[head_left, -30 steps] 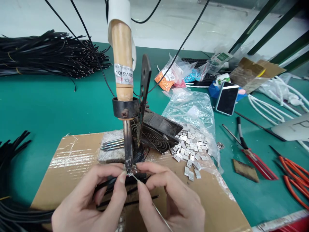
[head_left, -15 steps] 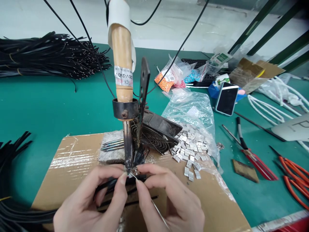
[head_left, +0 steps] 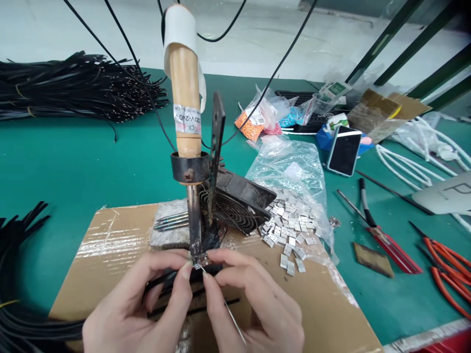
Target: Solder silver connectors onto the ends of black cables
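A soldering iron [head_left: 187, 122] with a wooden handle stands upright in a black clamp, its tip pointing down at a small metal piece [head_left: 201, 259]. My left hand [head_left: 143, 306] pinches black wires [head_left: 167, 280] and holds their ends under the tip. My right hand [head_left: 253, 304] pinches a thin silvery solder wire [head_left: 230, 316], its end touching the joint at the tip. Both hands rest over a taped cardboard sheet [head_left: 110, 235].
A black fan [head_left: 241, 203] lies behind the iron. Several small metal plates [head_left: 290, 230] spill from a clear bag. Black cable bundles [head_left: 73, 86] lie at the back left and near left. A phone [head_left: 344, 149], red-handled tools [head_left: 441, 262] and white cables sit right.
My right hand has crept slightly left, feeding the solder wire closer to the iron's tip. The left hand and the wires have stayed put.
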`<state>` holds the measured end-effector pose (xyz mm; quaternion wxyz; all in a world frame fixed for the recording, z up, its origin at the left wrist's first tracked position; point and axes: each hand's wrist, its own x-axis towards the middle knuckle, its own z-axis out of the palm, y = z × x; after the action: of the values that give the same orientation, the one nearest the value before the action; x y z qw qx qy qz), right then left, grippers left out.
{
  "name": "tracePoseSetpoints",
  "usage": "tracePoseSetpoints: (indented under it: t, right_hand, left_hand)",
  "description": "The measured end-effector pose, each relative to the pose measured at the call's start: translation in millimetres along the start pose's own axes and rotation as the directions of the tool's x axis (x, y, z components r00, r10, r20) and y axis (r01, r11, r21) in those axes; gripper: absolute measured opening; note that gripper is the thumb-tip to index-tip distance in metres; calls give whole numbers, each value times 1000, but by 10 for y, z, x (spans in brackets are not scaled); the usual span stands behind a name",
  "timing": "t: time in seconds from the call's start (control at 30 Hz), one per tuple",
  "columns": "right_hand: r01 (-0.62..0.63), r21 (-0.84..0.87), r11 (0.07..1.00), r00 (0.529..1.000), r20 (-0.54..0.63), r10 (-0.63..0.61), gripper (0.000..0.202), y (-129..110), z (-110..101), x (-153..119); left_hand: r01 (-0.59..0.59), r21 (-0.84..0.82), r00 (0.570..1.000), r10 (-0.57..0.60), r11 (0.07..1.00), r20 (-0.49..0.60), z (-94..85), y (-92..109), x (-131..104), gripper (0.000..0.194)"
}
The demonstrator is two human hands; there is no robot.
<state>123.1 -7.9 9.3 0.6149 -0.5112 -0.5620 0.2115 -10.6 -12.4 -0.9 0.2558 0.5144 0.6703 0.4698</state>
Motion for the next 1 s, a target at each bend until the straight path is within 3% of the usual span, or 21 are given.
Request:
tracePoseSetpoints:
  t: [0.8, 0.9, 1.0]
  right_hand:
    - [-29, 2, 1000, 999, 32, 29, 19, 0, -3, -3]
    - [-105, -12, 994, 994, -4, 105, 15, -20, -33, 0]
    - [-269, -3, 963, 960, -77, 268, 13, 28, -186, 30]
  left_hand:
    - [65, -39, 998, -64, 997, 21, 7, 38, 27, 9]
    - [51, -79, 998, -49, 996, 27, 1, 52, 59, 7]
    - [39, -120, 999, -35, 992, 41, 0, 66, 23, 8]
